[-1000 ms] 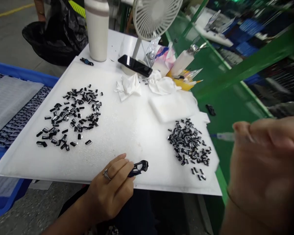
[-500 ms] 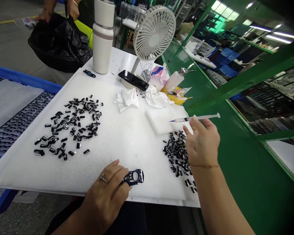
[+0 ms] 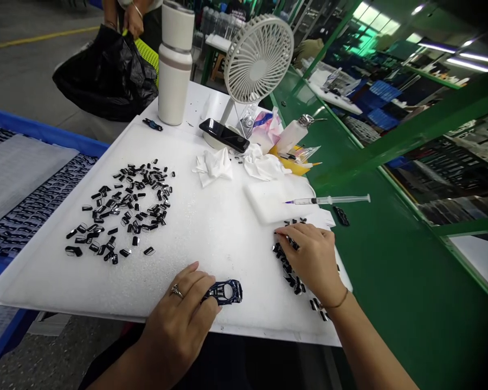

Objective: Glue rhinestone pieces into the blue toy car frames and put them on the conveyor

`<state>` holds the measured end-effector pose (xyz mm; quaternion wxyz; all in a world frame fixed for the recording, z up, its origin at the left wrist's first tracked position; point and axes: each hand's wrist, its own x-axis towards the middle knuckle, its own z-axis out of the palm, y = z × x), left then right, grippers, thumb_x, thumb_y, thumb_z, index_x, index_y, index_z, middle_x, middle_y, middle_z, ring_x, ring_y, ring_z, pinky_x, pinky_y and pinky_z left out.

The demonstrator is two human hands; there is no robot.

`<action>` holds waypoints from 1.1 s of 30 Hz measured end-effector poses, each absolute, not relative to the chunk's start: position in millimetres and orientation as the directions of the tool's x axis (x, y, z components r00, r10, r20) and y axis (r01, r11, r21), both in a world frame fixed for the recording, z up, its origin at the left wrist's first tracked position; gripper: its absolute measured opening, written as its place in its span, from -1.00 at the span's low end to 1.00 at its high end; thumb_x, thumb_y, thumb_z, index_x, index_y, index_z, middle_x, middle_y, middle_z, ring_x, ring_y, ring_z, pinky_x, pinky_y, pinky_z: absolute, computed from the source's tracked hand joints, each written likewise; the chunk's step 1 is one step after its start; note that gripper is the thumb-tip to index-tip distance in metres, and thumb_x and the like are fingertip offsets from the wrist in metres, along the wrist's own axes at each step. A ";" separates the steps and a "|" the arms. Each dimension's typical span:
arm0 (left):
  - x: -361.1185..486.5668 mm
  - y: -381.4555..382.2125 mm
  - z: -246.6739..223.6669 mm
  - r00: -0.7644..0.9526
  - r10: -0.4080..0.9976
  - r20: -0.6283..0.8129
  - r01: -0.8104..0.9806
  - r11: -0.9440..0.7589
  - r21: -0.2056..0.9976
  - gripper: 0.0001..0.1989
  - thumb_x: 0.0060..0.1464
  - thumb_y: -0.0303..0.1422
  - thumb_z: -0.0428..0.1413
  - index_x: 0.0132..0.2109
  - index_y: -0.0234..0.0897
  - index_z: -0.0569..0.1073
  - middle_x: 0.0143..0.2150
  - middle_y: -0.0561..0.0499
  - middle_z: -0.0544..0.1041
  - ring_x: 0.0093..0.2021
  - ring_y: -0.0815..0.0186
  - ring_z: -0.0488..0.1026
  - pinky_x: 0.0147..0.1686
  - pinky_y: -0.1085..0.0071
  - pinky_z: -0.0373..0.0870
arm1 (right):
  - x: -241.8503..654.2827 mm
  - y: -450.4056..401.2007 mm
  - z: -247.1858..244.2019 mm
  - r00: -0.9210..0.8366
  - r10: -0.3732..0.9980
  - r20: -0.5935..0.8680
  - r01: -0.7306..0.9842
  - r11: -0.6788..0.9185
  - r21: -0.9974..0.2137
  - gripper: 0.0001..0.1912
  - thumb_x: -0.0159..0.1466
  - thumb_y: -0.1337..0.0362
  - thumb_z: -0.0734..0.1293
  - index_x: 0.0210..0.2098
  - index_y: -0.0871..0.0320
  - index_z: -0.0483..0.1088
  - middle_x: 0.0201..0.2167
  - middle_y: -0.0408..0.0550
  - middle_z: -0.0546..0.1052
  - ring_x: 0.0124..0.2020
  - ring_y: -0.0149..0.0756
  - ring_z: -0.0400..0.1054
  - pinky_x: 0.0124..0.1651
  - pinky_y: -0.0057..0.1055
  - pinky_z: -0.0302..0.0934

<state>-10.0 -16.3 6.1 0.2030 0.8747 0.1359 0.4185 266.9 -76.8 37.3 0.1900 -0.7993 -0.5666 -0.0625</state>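
Toward the far edge of my desk (image 3: 205, 233) I count one tumbler (image 3: 173, 81), one fan (image 3: 259, 62), one phone (image 3: 224, 135) and one pump bottle (image 3: 293, 136). Nearer the right edge: one syringe (image 3: 329, 200), one foam block (image 3: 272, 200). By the near edge, one toy car body (image 3: 228, 292). Small black pieces form two spreads, left (image 3: 135, 240) and right (image 3: 295, 284), too many and overlapped for me to count.

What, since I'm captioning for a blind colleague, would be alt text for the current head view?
At a white worktable, a left hand holds a dark car-shaped frame while the right hand reaches over a pile of small black parts; a syringe lies beyond, more parts scattered left.
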 end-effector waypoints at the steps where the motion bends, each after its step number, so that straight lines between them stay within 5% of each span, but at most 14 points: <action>1: -9.8 -16.3 6.4 0.612 0.406 0.678 0.069 -0.882 0.466 -0.81 -0.01 -0.79 0.10 -0.29 -0.49 0.42 -0.15 -0.20 0.46 -0.06 0.16 0.43 0.06 0.01 0.49 | 264.3 -76.2 39.3 0.340 0.887 0.314 0.936 -0.285 -0.208 -0.82 0.25 0.30 0.27 -0.38 0.16 0.51 -0.38 0.04 0.55 -0.26 -0.10 0.36 -0.03 -0.05 -0.04; 6: -10.1 -16.8 6.2 0.606 0.420 0.676 0.077 -0.876 0.476 -0.84 0.04 -0.75 0.12 -0.28 -0.49 0.41 -0.17 -0.16 0.47 -0.05 0.21 0.43 0.11 0.07 0.46 | 254.4 -75.7 53.3 0.362 0.874 0.325 0.924 -0.291 -0.247 -0.77 0.25 0.34 0.25 -0.49 0.18 0.48 -0.48 0.03 0.54 -0.32 -0.12 0.39 0.05 0.00 -0.05; 10: -12.6 -16.4 8.7 0.646 0.439 0.625 0.061 -0.846 0.530 -0.88 0.11 -0.68 0.11 -0.20 -0.48 0.40 -0.07 -0.20 0.43 0.06 0.16 0.36 0.17 0.05 0.38 | 232.3 -87.8 66.6 0.464 0.827 0.319 0.825 -0.272 -0.495 -0.85 0.26 0.23 0.31 -0.30 0.13 0.50 -0.34 -0.02 0.58 -0.28 -0.16 0.46 -0.14 -0.21 0.24; 12: -12.8 -16.1 14.4 0.616 0.499 0.610 0.045 -0.795 0.605 -0.87 0.14 -0.64 0.10 -0.16 -0.46 0.39 -0.04 -0.19 0.41 0.09 0.17 0.32 0.16 0.12 0.37 | 210.1 -94.9 71.2 0.559 0.810 0.176 0.545 -0.200 -0.814 -0.87 0.24 0.19 0.35 -0.27 0.08 0.50 -0.34 -0.08 0.58 -0.31 -0.26 0.48 -0.24 -0.35 0.31; 14: -11.5 -16.6 23.0 0.558 0.578 0.596 0.015 -0.725 0.689 -0.86 0.14 -0.64 0.09 -0.15 -0.42 0.39 -0.09 -0.14 0.42 0.03 0.24 0.35 0.10 0.23 0.39 | 184.6 -99.9 73.3 0.574 0.818 -0.040 0.106 -0.123 -0.987 -0.92 0.18 0.21 0.43 -0.33 0.06 0.52 -0.39 -0.12 0.57 -0.34 -0.35 0.47 -0.22 -0.44 0.33; 16: -9.2 -18.6 32.4 0.520 0.631 0.576 -0.033 -0.659 0.751 -0.85 0.14 -0.64 0.10 -0.15 -0.41 0.40 -0.15 -0.10 0.42 -0.05 0.29 0.37 -0.01 0.30 0.41 | 161.3 -102.9 73.7 0.522 0.835 -0.174 -0.173 -0.096 -0.980 -0.93 0.14 0.24 0.46 -0.37 0.08 0.53 -0.41 -0.12 0.56 -0.34 -0.42 0.45 -0.19 -0.51 0.32; 20: -5.3 -25.5 45.4 0.505 0.650 0.568 -0.117 -0.600 0.791 -0.86 0.12 -0.61 0.14 -0.15 -0.42 0.42 -0.22 -0.07 0.41 -0.15 0.31 0.37 -0.16 0.34 0.40 | 132.8 -108.7 72.2 0.434 0.866 -0.249 -0.367 -0.083 -0.926 -0.94 0.17 0.26 0.45 -0.35 0.09 0.54 -0.38 -0.12 0.55 -0.31 -0.47 0.42 -0.17 -0.59 0.30; 25: -5.6 -34.3 47.5 0.527 0.658 0.538 -0.148 -0.552 0.820 -0.88 0.13 -0.53 0.17 -0.16 -0.37 0.42 -0.26 -0.03 0.41 -0.19 0.32 0.35 -0.20 0.35 0.36 | 121.2 -119.3 69.2 0.416 0.866 -0.275 -0.416 -0.088 -0.905 -0.94 0.17 0.26 0.45 -0.33 0.05 0.54 -0.35 -0.15 0.54 -0.28 -0.48 0.39 -0.16 -0.61 0.29; 33: -9.6 -45.5 52.1 0.642 0.705 0.301 -0.146 -0.274 0.951 -0.93 0.21 -0.47 0.07 -0.27 -0.25 0.39 -0.33 0.06 0.38 -0.26 0.37 0.34 -0.24 0.40 0.30 | 115.9 -132.8 65.5 0.453 0.851 -0.265 -0.389 -0.079 -0.918 -0.96 0.17 0.27 0.44 -0.35 0.05 0.53 -0.35 -0.14 0.50 -0.25 -0.44 0.37 -0.14 -0.57 0.28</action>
